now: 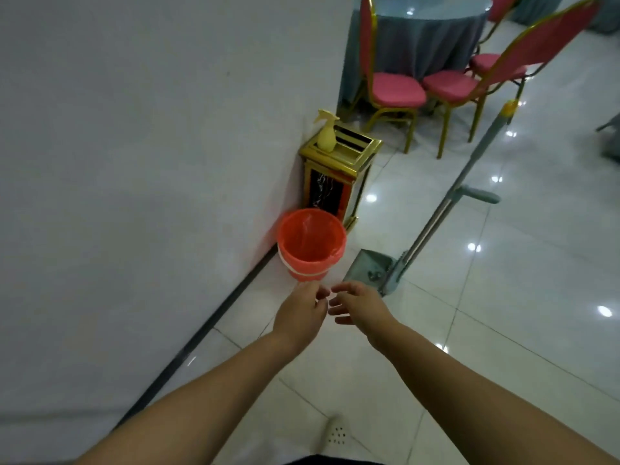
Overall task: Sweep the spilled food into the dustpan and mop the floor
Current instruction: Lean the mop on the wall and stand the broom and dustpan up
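Against the wall at 12 o'clock: red bin [311, 245]. Dustpan [369, 268] on floor [503, 330] at 1 o'clock, long handle leaning up-right. Left hand [300, 315] loosely curled, holding nothing; right hand [359, 305] fingers spread, empty. Hands nearly touching.

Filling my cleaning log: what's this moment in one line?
left hand: empty | right hand: empty | grey long-handled dustpan: standing on floor, unheld | red plastic bucket: by wall

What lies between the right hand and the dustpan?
Nothing: in the head view only bare floor tile shows between the right hand and the dustpan, which stands just beyond it.
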Motion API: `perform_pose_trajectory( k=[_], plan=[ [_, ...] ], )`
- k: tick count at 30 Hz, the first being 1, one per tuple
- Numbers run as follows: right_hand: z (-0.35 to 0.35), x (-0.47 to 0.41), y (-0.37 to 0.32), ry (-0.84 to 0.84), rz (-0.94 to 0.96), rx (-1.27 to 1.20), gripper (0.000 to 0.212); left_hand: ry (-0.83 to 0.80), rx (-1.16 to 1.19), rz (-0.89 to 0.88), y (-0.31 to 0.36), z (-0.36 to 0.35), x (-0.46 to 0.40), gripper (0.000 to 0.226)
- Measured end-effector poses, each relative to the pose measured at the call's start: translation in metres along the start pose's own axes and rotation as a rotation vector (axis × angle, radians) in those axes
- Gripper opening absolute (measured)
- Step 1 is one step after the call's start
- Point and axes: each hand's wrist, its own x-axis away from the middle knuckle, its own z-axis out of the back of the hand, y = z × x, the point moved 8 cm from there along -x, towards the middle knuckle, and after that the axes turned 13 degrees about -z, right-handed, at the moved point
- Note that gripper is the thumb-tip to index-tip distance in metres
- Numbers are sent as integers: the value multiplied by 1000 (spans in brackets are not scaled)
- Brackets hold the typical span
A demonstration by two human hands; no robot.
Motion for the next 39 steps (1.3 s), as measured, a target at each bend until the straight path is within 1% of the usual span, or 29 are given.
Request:
perform_pose_trajectory(
  k=[5,9,14,18,24,30,35,39],
  plan=[
    [117,-18,10,128,-25,-96,17,-55,-11,-87,60,-71,-59,10],
    [177,-31,15,180,-55,-166,19,-102,-9,-104,89,-103,-92,12],
    [222,-53,9,203,-56,-208,18,-143,-44,-124,102,-124,-134,12],
    [257,-74,-4,217,-50,-242,23,-166,-42,-123,109,-140,-177,11],
    [322,-116,-34,301,-53,-259,22,-172,49,-124,132,-161,-263,9],
    [380,-171,-77,370,-62,-242,23,-162,115,-121,153,-171,-360,17],
    [416,-217,-89,445,-81,-198,23,-161,138,-115,167,-184,-422,23],
    [446,-242,-89,552,-69,-52,27,-177,169,-72,176,-203,-451,35]
  ],
)
